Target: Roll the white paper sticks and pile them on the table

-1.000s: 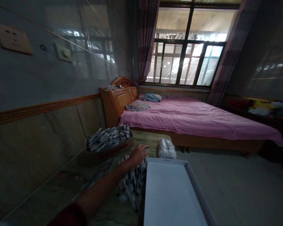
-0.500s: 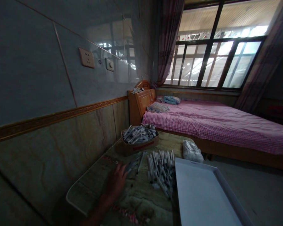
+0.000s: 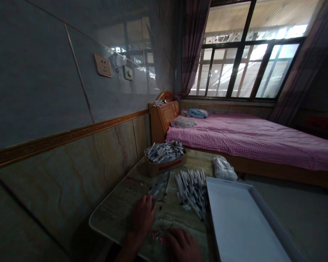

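Observation:
My left hand [image 3: 143, 215] is over the table [image 3: 112, 207], its fingertips close to the near end of a few loose pens [image 3: 161, 185]. Those fingers are bent and close together, and dim light hides whether they hold anything. My right hand [image 3: 182, 244] is at the table's near edge, fingers curved downward, with its palm side hidden. A pile of white and grey pens [image 3: 191, 191] lies right of the loose ones. Behind them stands a cardboard box [image 3: 166, 166] heaped with more pens.
A large white tray [image 3: 243, 214] sits at the right, beside the pile. Behind it is a clear plastic bag [image 3: 224, 169]. The tiled wall [image 3: 112, 156] borders the table on the left. Beyond the table is a bed [image 3: 235, 142] with a pink checked sheet.
My right hand has come into view at the bottom. My left hand has drawn back a little from the loose pens. The view has shifted slightly.

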Action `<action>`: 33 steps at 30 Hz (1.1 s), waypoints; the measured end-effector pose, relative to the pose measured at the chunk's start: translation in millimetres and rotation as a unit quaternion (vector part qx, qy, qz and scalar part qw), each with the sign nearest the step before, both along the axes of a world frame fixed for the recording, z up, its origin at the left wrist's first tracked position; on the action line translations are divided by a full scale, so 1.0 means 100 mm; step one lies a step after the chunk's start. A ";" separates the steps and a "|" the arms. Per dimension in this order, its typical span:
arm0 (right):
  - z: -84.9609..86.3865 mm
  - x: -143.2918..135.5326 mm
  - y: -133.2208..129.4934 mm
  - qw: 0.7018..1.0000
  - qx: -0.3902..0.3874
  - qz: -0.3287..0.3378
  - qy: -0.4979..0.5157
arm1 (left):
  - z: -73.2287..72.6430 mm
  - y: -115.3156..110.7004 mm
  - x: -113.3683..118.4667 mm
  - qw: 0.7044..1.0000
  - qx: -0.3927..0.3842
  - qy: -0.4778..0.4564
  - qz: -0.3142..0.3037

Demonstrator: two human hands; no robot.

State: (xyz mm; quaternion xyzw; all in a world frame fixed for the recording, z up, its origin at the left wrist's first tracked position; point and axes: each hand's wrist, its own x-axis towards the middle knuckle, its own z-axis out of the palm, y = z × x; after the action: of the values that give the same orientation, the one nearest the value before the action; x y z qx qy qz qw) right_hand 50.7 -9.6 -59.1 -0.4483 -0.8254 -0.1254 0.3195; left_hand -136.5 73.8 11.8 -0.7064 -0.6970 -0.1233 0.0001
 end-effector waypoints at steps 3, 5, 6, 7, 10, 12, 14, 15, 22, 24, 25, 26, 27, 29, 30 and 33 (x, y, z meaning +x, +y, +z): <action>0.04 -0.19 0.15 1.000 0.014 -0.009 -0.014 | -0.02 0.01 0.00 1.000 -0.010 -0.001 -0.001; 0.07 -0.35 0.24 1.000 0.001 -0.014 -0.020 | -0.01 0.02 -0.01 1.000 -0.017 0.007 -0.004; 0.09 -0.42 0.29 1.000 -0.016 -0.009 -0.020 | 0.00 0.02 -0.01 1.000 -0.019 0.011 -0.005; 0.09 -0.48 0.33 0.999 -0.038 -0.005 -0.017 | 0.02 0.02 -0.02 1.000 -0.020 0.016 -0.006; 0.09 -0.54 0.44 0.993 -0.111 -0.029 0.005 | 0.05 0.03 -0.06 0.999 -0.026 0.023 -0.008; 0.09 -0.49 0.48 0.987 -0.140 -0.079 0.031 | 0.05 0.05 -0.09 1.000 -0.028 0.003 -0.002; 0.12 -0.38 0.47 0.980 -0.144 -0.125 0.065 | 0.00 0.07 -0.10 0.997 -0.024 -0.078 0.006; 0.13 -0.31 0.45 0.977 -0.142 -0.135 0.087 | -0.04 0.07 -0.08 0.989 -0.020 -0.147 0.006; 0.22 0.00 0.26 0.919 -0.197 -0.058 0.336 | -0.25 -0.03 0.37 0.751 -0.011 -0.660 -0.025; 0.23 0.03 0.24 0.881 -0.230 -0.062 0.409 | -0.24 -0.07 0.47 0.719 -0.022 -0.694 -0.032; 0.24 0.04 0.24 0.864 -0.243 -0.064 0.437 | -0.23 -0.08 0.50 0.716 -0.027 -0.696 -0.034; 0.24 0.04 0.24 0.850 -0.252 -0.063 0.458 | -0.23 -0.10 0.52 0.720 -0.027 -0.692 -0.038; 0.25 0.05 0.24 0.839 -0.257 -0.062 0.475 | -0.23 -0.11 0.52 0.732 -0.021 -0.680 -0.044; 0.28 0.06 0.24 0.821 -0.253 -0.064 0.507 | -0.24 -0.14 0.48 0.777 0.003 -0.625 -0.073; 0.30 0.08 0.23 0.812 -0.245 -0.069 0.525 | -0.24 -0.16 0.44 0.807 0.016 -0.582 -0.097; 0.35 0.12 0.21 0.789 -0.210 -0.095 0.569 | -0.25 -0.19 0.30 0.878 0.041 -0.446 -0.168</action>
State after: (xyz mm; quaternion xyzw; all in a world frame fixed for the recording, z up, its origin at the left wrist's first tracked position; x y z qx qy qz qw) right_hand 62.7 11.8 -23.8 -0.5707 -0.4532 0.2994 0.6158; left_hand -106.2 54.3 -12.9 -0.6827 -0.4883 -0.4517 -0.3025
